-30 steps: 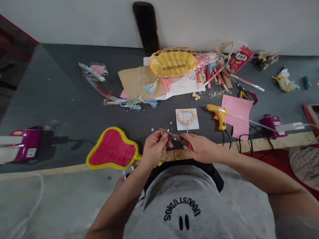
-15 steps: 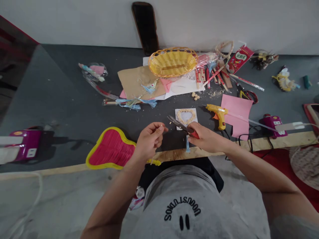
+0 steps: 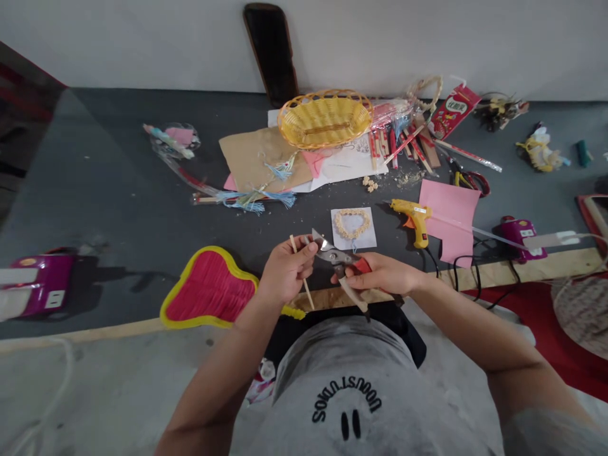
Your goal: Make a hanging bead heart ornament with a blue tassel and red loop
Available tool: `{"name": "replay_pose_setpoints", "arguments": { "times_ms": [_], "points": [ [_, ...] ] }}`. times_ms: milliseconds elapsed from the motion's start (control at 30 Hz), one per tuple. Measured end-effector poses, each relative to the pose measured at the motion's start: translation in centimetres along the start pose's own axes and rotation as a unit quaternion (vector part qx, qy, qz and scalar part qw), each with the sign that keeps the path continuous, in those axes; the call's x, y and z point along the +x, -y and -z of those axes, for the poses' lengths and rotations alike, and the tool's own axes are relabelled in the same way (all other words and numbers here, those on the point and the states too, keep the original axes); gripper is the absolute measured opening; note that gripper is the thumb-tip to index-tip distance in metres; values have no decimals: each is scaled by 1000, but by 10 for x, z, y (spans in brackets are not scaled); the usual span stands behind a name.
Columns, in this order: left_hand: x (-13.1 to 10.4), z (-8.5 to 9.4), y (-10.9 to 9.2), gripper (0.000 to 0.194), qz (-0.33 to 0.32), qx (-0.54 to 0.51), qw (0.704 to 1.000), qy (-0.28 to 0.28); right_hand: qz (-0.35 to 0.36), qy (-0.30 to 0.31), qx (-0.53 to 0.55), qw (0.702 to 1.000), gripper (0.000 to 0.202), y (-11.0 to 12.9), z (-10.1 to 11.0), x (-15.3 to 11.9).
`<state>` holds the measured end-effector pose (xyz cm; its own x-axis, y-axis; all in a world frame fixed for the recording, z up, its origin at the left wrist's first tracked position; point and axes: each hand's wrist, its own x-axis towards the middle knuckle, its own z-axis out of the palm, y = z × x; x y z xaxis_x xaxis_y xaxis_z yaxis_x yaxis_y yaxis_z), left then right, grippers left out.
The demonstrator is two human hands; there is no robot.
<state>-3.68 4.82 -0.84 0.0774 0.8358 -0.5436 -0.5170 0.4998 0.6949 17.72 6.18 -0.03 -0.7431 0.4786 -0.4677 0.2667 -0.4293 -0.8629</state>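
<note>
At the near edge of the dark table (image 3: 118,190), both hands at work, close together. Left hand (image 3: 287,269): fingers curled, holding a thin pale stick (image 3: 308,292). Stick slants across the hand; upper end shows above the fingers, lower part emerges below them and reaches over the wooden edging (image 3: 327,297). Thumb and index finger meet near the shears' blade tip; whether blade and fingertips touch, cannot tell. Right hand (image 3: 380,272): fingers closed around the red grip of the shears (image 3: 332,256), blades directed toward the left fingertips, the pale second handle angled down toward the wearer's body, handles spread apart. Just beyond the shears: white card (image 3: 368,243) bearing a heart-shaped ring (image 3: 352,234) of small pale pieces. To the right of the card, yellow glue gun (image 3: 412,220), lying partly over pink paper (image 3: 456,209). Left of the left hand, magenta panel (image 3: 209,288) with yellow rim; its yellow handle passes beneath the left forearm, end visible near the stick's lower part.
</note>
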Motion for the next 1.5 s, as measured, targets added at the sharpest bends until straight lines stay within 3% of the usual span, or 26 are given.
{"name": "replay_pose_setpoints", "arguments": {
  "times_ms": [100, 233, 500, 600, 733, 833, 900, 1000, 1067, 1133, 1267, 1500],
  "points": [
    [-1, 3, -5, 44, 19, -11, 999, 43, -19, 19, 139, 990, 38, -2, 1, -3],
    [0, 5, -9, 37, 23, -16, 997, 67, -25, 17, 183, 983, 40, -7, 1, -4],
    [16, 12, -8, 35, -9, 64, 998, -11, 26, 59, 147, 987, 36, -5, -1, -9],
    [15, 11, -10, 45, -11, 107, 994, -16, 53, 34, 123, 990, 33, 1, 1, -21],
    [5, 5, -8, 48, -56, 45, 997, -36, 90, -17, 109, 990, 34, 11, 7, -40],
    [-2, 0, -2, 45, -60, 6, 998, -24, 117, -98, -3, 988, 30, 18, 7, -48],
    [-6, -3, 2, 41, -72, 19, 997, -7, 131, -181, -164, 961, 18, 20, 5, -48],
    [-9, -7, 6, 34, -124, 48, 991, 3, 139, -276, -397, 864, 13, 15, -3, -42],
    [-11, -9, 7, 32, -152, 73, 986, 4, 126, -290, -489, 813, 20, 10, -8, -38],
    [-12, -10, 8, 32, -156, 99, 983, 10, 108, -287, -542, 782, 23, 5, -13, -34],
    [-11, -12, 10, 33, -151, 121, 981, 13, 97, -283, -588, 752, 21, 2, -21, -31],
    [-14, -14, 13, 27, -151, 196, 969, 22, 102, -267, -591, 754, 21, 3, -28, -29]
  ]
}}
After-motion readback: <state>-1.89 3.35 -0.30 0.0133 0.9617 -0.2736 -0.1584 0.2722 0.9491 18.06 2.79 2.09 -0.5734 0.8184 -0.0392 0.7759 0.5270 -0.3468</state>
